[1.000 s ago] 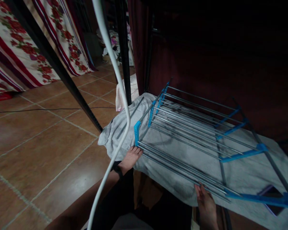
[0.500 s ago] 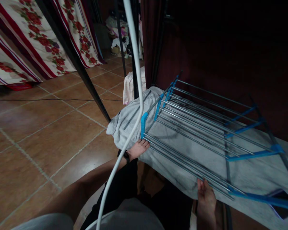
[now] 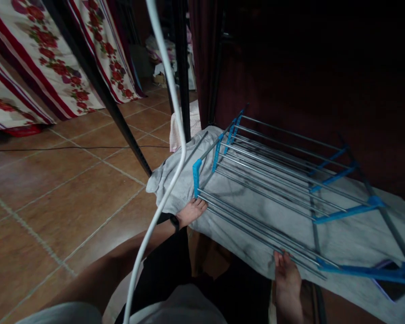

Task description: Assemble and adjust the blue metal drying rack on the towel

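A folding clothes rack (image 3: 266,169) with thin metal bars and blue plastic joints lies across a grey cloth. My left hand (image 3: 193,212), a dark band on its wrist, is closed at the rack's near left corner, just below a blue joint (image 3: 196,177). Further right along the near bars, my right hand (image 3: 285,272) has its fingers curled round the front bar, palm up. Its thumb is hard to make out. Past the right hand, a blue arm (image 3: 367,271) of the rack crosses above a dark phone (image 3: 393,288) on the cloth.
The grey cloth (image 3: 243,211) covers a long low surface. In front hangs a white cable (image 3: 167,193). A black metal post (image 3: 104,94) slants down at the left, another post (image 3: 181,67) stands behind. Beyond are a floral curtain (image 3: 50,54) and tiled floor (image 3: 70,189).
The view has shifted slightly, so the rack and cloth sit a little further left in the picture. Both hands keep their places on the rack.
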Demonstrator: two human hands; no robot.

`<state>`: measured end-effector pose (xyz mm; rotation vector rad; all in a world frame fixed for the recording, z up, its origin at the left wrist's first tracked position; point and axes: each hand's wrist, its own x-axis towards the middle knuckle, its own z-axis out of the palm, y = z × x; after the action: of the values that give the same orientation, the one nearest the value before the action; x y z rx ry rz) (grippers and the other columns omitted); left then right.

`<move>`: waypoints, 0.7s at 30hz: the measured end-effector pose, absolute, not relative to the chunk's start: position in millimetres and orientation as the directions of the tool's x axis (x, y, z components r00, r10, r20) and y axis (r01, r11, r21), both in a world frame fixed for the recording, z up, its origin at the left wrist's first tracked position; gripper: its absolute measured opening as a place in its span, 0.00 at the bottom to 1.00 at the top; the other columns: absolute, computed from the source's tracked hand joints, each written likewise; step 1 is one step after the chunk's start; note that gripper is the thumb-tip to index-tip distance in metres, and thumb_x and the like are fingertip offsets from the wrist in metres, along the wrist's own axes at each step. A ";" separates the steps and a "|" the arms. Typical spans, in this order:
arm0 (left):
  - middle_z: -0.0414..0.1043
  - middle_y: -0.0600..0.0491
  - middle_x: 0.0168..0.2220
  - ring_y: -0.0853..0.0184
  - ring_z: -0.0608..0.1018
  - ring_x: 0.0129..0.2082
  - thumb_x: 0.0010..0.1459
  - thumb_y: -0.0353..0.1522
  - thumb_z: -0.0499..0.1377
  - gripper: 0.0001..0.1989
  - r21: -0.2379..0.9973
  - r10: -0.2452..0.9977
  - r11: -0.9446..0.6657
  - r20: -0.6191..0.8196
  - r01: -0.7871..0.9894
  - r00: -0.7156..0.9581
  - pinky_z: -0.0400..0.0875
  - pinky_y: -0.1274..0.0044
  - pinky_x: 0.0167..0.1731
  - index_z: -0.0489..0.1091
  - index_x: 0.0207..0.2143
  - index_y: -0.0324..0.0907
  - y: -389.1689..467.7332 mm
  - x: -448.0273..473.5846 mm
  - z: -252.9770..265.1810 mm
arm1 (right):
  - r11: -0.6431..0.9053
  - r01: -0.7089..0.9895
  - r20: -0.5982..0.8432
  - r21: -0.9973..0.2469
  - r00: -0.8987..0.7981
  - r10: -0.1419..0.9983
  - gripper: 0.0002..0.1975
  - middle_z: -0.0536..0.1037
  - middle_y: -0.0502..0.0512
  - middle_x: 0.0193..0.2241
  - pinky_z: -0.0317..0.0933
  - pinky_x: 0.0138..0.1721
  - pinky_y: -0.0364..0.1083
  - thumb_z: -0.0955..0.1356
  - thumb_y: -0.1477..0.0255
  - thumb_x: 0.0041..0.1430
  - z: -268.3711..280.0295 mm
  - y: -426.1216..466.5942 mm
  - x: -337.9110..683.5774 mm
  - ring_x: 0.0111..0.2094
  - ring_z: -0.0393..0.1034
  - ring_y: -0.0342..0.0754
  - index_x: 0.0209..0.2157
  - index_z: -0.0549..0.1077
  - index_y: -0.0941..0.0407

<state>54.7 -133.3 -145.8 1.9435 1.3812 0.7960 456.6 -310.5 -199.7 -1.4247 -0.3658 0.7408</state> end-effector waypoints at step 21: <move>0.82 0.49 0.46 0.59 0.83 0.48 0.63 0.35 0.52 0.15 0.318 0.767 -0.642 0.274 0.698 0.581 0.77 0.69 0.51 0.78 0.45 0.50 -90.7 3.7 -179.0 | 0.208 -0.581 -0.429 -0.787 0.758 0.491 0.30 0.77 0.44 0.24 0.77 0.35 0.45 0.84 0.54 0.28 -202.9 -286.0 431.9 0.25 0.74 0.42 0.27 0.71 0.54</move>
<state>3.7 -90.7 -179.0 2.6338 1.2318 0.5828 431.9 -286.0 -202.9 -1.1382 0.0918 0.7473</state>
